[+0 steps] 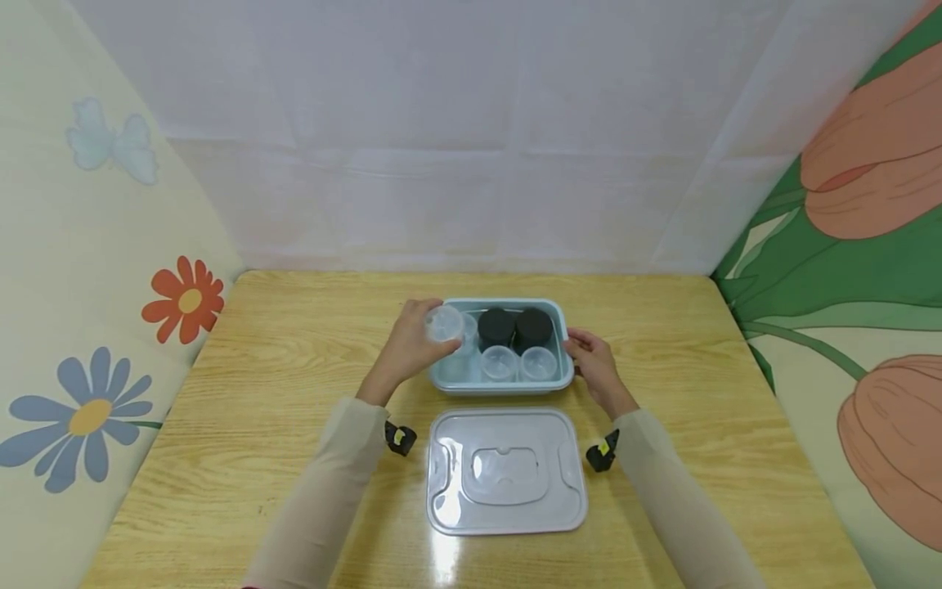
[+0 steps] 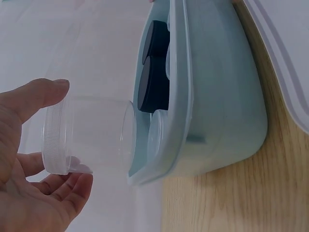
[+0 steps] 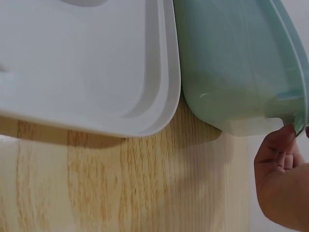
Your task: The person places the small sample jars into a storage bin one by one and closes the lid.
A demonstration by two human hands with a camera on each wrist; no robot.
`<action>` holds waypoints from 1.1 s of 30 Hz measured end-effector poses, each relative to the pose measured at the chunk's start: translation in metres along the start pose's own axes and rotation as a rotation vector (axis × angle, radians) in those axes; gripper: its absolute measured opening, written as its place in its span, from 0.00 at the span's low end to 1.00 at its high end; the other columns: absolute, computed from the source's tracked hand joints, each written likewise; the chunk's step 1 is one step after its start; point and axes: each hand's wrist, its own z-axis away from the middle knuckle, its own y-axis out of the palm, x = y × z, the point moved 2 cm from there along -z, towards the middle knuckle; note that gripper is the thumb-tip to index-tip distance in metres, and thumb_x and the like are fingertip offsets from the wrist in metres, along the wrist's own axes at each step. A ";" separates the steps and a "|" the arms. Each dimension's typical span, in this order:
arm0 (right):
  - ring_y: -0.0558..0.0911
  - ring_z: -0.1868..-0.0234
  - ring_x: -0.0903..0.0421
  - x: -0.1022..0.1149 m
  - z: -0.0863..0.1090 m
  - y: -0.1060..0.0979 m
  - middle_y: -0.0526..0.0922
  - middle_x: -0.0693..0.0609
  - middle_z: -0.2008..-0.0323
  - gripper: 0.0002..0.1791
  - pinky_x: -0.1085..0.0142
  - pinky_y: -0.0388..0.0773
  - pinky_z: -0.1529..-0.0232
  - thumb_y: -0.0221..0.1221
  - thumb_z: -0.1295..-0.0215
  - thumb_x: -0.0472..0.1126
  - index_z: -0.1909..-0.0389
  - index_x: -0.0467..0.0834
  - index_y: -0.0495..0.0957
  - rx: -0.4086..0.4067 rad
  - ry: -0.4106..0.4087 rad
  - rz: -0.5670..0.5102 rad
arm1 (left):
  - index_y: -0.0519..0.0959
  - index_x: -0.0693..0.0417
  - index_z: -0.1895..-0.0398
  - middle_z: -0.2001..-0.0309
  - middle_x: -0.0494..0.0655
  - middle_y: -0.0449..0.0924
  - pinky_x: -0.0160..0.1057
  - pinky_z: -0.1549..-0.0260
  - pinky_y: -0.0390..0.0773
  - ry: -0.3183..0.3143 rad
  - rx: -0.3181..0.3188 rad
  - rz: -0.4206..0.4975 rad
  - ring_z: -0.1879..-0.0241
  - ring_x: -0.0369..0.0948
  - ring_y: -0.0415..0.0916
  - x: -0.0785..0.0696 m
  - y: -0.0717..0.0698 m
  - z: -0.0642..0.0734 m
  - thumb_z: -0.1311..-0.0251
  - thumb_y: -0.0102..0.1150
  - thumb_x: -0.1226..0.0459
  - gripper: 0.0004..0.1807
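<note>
A clear plastic jar (image 2: 96, 125) with a ribbed screw lid is gripped by the lid in my left hand (image 1: 415, 339), over the left end of a light blue plastic bin (image 1: 445, 384). In the left wrist view, thumb and fingers lie around the lid and the jar's base points at the bin's opening. My right hand (image 1: 594, 364) pinches the bin's right rim. Inside the bin stand two black-lidded jars (image 1: 496, 327) at the back, two clear-lidded jars (image 1: 500, 363) in front, and another clear jar (image 1: 468, 325) partly hidden behind the held one.
A translucent whitish bin lid (image 1: 506, 503) lies flat on the wooden table (image 1: 294, 360), just in front of the bin. A white cloth (image 1: 471, 164) hangs behind the table's back edge. Flower-printed panels (image 1: 81, 327) stand at both sides.
</note>
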 end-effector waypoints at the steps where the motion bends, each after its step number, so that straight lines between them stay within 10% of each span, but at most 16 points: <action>1: 0.75 0.59 0.65 0.000 0.000 -0.001 0.74 0.47 0.48 0.24 0.74 0.76 0.65 0.49 0.28 0.39 0.34 0.37 0.64 0.003 -0.010 -0.003 | 0.65 0.65 0.36 0.44 0.64 0.66 0.53 0.52 0.75 -0.001 0.002 0.001 0.50 0.55 0.70 -0.001 0.001 0.001 0.51 0.70 0.60 0.40; 33: 0.75 0.61 0.67 0.001 0.003 -0.001 0.74 0.52 0.52 0.24 0.74 0.76 0.65 0.48 0.27 0.39 0.33 0.38 0.63 0.006 -0.019 0.003 | 0.66 0.68 0.36 0.46 0.66 0.68 0.52 0.51 0.75 0.050 0.038 -0.070 0.53 0.54 0.71 0.017 0.031 0.005 0.53 0.71 0.61 0.41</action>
